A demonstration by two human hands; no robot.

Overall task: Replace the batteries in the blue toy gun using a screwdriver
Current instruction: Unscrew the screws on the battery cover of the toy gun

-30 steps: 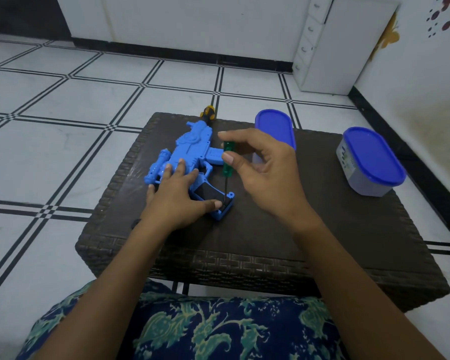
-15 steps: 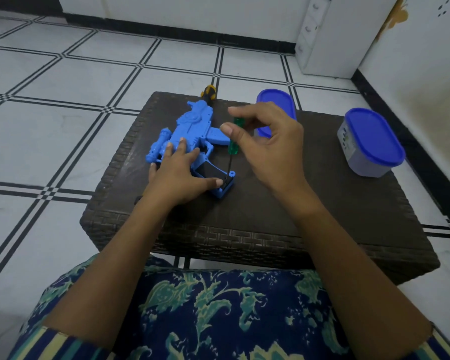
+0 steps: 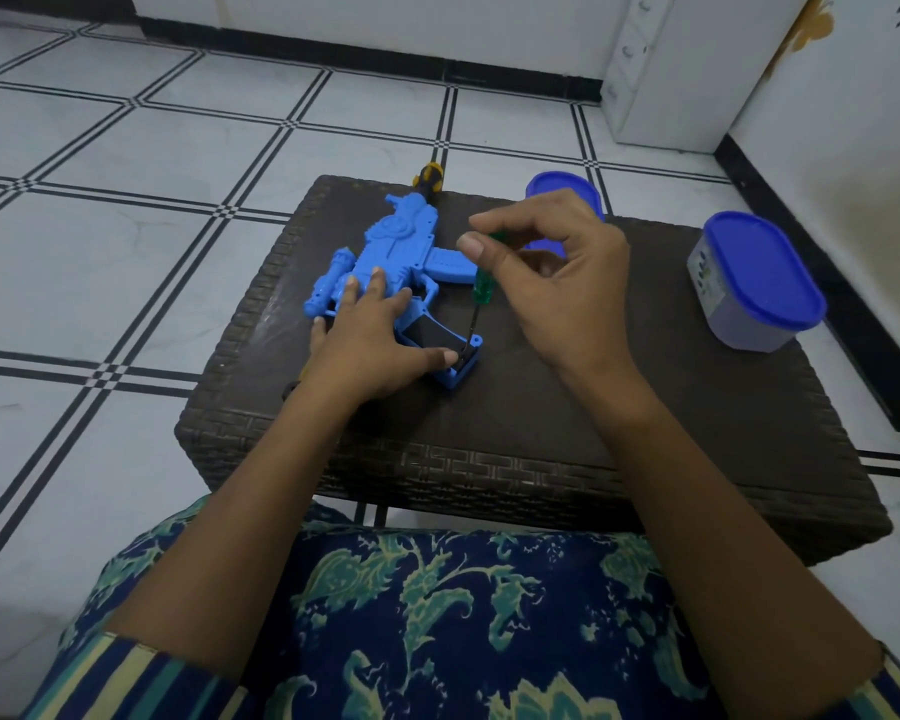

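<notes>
As green screwdriver (image 3: 482, 289) meets gun (image 3: 401, 246), container (image 3: 757, 288) stands apart.

A low rectangular table of dark brown woven wicker (image 3: 593, 407) is standing in front of me on the white tiled floor (image 3: 126, 262). A blue plastic toy gun (image 3: 401, 246) is lying flat on its far left part. Just beyond the gun, a yellow-and-black tool handle (image 3: 428, 178) is lying at the far edge. A blue-lidded oval container (image 3: 557, 187) is sitting mid far edge, partly hidden from me. A grey translucent oval tub with a blue lid (image 3: 749, 283) is standing by the right edge.
</notes>
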